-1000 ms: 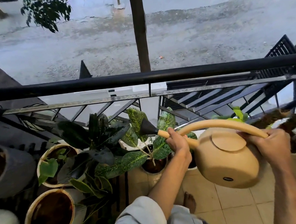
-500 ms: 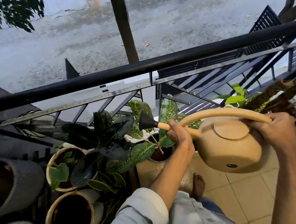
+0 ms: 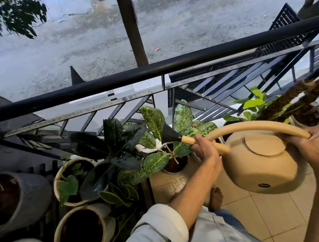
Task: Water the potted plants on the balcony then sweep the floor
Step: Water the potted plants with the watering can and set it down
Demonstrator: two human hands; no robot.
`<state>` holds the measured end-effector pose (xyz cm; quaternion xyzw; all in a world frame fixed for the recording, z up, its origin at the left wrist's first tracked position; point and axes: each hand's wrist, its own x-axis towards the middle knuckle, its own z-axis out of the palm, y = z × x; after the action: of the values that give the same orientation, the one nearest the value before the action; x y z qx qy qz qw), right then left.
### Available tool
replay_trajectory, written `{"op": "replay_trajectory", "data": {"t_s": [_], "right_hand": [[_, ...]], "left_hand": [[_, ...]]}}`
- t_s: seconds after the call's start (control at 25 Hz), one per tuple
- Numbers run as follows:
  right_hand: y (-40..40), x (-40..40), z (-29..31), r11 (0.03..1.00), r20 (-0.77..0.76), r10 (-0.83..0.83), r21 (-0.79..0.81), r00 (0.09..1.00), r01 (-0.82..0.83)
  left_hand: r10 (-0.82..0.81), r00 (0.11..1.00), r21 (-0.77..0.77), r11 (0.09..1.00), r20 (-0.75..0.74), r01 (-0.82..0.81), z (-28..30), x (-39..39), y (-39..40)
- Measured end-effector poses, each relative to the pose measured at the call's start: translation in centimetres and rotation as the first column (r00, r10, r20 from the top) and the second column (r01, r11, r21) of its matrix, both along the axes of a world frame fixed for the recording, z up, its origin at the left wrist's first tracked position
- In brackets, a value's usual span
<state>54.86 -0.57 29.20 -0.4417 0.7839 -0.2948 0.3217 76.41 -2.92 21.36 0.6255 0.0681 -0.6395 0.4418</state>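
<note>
A tan watering can (image 3: 264,165) hangs tilted over the tiled floor, its black rose (image 3: 169,135) pointing left over the plants. My left hand (image 3: 205,151) grips the spout close to the rose. My right hand (image 3: 315,147) holds the rear end of the curved handle. Under the rose stands a speckled yellow-green plant (image 3: 157,141) in a small pot (image 3: 174,165). Left of it is a dark-leaved plant (image 3: 114,146) above a cream pot (image 3: 68,182). No stream of water is visible.
The black balcony railing (image 3: 147,73) runs across just behind the pots. More pots crowd the left: a grey one (image 3: 31,194) and cream ones (image 3: 84,233). Further plants (image 3: 255,104) stand at the right. My bare foot (image 3: 215,197) rests on beige tiles (image 3: 272,218).
The view has tilted, so the railing now slopes up to the right. Both hands and the can have kept their grip and stayed over the speckled plant.
</note>
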Motion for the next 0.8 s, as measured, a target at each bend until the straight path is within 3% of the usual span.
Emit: {"op": "replay_trajectory", "data": {"t_s": [0.24, 0.8], "right_hand": [[-0.1, -3.5, -1.3, 1.0, -0.003, 0.005, -0.001, 1.0, -0.005], [-4.3, -7.9, -2.1, 0.972, -0.017, 0.235, 0.031, 0.972, -0.234]], "left_hand": [[0.019, 0.999, 0.015, 1.0, -0.026, -0.019, 0.7, -2.1, 0.3], [0.159, 0.987, 0.036, 0.987, -0.024, -0.158, 0.2, -5.6, 1.0]]}}
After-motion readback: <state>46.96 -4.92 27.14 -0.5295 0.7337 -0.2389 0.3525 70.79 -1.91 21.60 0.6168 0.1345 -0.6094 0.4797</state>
